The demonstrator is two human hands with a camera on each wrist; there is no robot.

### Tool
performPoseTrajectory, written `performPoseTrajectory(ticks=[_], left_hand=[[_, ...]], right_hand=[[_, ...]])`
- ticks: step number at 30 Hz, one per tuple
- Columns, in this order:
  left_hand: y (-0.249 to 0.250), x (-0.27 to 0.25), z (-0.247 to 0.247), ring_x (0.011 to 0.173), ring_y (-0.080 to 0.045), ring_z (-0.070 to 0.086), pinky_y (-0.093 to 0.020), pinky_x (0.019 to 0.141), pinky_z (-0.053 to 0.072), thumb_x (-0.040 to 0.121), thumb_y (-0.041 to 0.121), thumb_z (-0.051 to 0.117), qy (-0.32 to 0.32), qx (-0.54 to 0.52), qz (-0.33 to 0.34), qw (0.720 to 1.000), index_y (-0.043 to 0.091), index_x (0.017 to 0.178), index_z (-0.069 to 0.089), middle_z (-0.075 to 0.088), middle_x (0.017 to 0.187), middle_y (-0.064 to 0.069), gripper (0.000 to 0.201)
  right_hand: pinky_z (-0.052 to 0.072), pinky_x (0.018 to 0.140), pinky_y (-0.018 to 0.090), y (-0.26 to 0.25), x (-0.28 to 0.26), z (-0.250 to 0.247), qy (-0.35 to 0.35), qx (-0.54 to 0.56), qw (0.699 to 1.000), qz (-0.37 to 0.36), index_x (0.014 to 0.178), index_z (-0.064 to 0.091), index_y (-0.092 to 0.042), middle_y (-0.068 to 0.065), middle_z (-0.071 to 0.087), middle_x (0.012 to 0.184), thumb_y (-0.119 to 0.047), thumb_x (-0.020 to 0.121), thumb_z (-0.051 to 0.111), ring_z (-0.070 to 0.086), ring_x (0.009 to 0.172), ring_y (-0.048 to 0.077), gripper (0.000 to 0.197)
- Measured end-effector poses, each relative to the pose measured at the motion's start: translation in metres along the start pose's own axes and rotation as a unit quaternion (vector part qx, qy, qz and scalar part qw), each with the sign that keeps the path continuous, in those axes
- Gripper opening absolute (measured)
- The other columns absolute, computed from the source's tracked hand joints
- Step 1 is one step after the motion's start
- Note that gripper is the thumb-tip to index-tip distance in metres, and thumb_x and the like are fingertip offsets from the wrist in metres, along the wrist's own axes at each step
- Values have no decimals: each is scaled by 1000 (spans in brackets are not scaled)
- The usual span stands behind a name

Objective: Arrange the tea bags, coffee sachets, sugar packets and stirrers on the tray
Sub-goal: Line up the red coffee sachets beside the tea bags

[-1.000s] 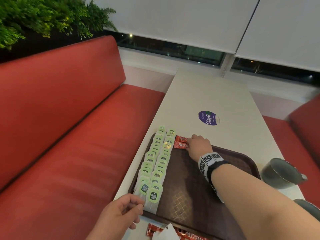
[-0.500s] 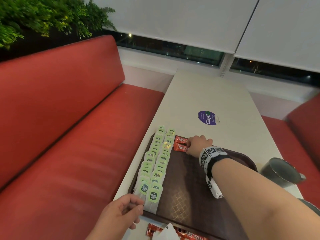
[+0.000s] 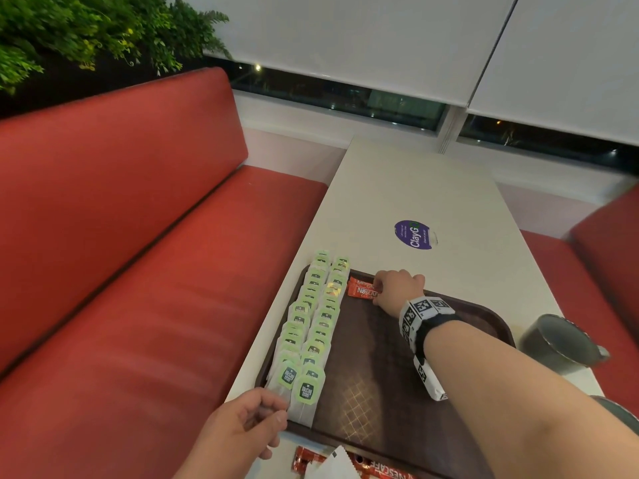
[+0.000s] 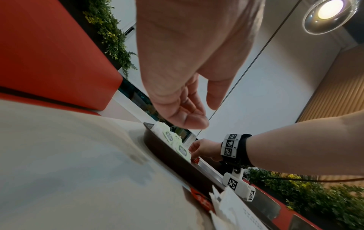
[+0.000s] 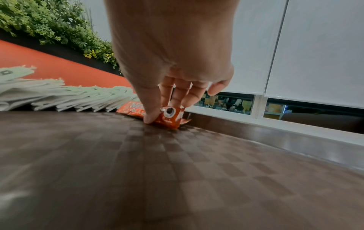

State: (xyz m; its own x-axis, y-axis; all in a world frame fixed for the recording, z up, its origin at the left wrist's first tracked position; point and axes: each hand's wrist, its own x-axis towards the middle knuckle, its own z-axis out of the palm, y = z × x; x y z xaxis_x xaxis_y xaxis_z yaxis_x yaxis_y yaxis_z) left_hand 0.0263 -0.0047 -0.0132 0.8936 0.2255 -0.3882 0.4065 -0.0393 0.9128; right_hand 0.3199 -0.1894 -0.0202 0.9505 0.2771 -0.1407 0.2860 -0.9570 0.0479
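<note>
A brown tray [image 3: 397, 402] lies on the white table. Two overlapping rows of green-tagged tea bags [image 3: 313, 326] run along its left side and show pale in the right wrist view [image 5: 78, 96]. Two red coffee sachets [image 3: 361, 290] lie by the far rim, beside the tea bags. My right hand [image 3: 378, 291] pinches the nearer sachet [image 5: 169, 116] at its right end, thumb low against its edge and fingers on top [image 5: 160, 112]. My left hand [image 3: 273, 414] hangs loosely curled at the tray's near left corner beside the nearest tea bag and holds nothing [image 4: 201, 112].
More red sachets [image 3: 306, 459] and white paper packets [image 3: 333, 466] lie on the table before the tray's near rim. Two dark mugs [image 3: 560, 344] [image 3: 619, 413] stand right of the tray. A purple sticker [image 3: 413, 234] marks the table beyond. Red benches [image 3: 121, 271] flank the table.
My right hand has edged slightly toward the tray's far rim while staying on the red sachets. The left hand has kept its place.
</note>
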Motion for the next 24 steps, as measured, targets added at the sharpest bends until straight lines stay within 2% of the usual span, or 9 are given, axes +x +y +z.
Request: performPoseTrajectory(ticks=[5,10,19,24], left_hand=[[-2,0,0,55,-13,60,-23,54,50,82,-3,65,-4,9,-8,1000,9,82,71,65,66,-9,13],[-2,0,0,57,-15,60,-23,53,49,82,-4,65,-7,5,-12,1000,8,82,70,66,70,-13,13],[1,-4,1,57,-15,60,-22,53,49,83,-4,64,-8,1,-16,1000,7,83,70,64,66,-10,13],[0,-6,-2,56,-15,60,-23,54,49,82,-3,66,-4,8,-15,1000,10,82,71,66,69,-11,14]], right_hand=[[31,93,41,-2,1,2,7,0,1000,-15,110,58,-29,-3,62,109,-25,88,58,51,108,21,22],[31,94,40,2,0,3,18,3,1000,6,111,59,-26,-1,62,113,-29,90,58,53,108,22,22],[38,94,41,-10,7,2,28,39,999,22,115,56,-20,3,57,115,-37,90,61,52,111,24,31],[38,94,41,-7,7,2,27,42,998,26,114,57,-20,3,57,116,-37,90,60,52,112,25,30]])
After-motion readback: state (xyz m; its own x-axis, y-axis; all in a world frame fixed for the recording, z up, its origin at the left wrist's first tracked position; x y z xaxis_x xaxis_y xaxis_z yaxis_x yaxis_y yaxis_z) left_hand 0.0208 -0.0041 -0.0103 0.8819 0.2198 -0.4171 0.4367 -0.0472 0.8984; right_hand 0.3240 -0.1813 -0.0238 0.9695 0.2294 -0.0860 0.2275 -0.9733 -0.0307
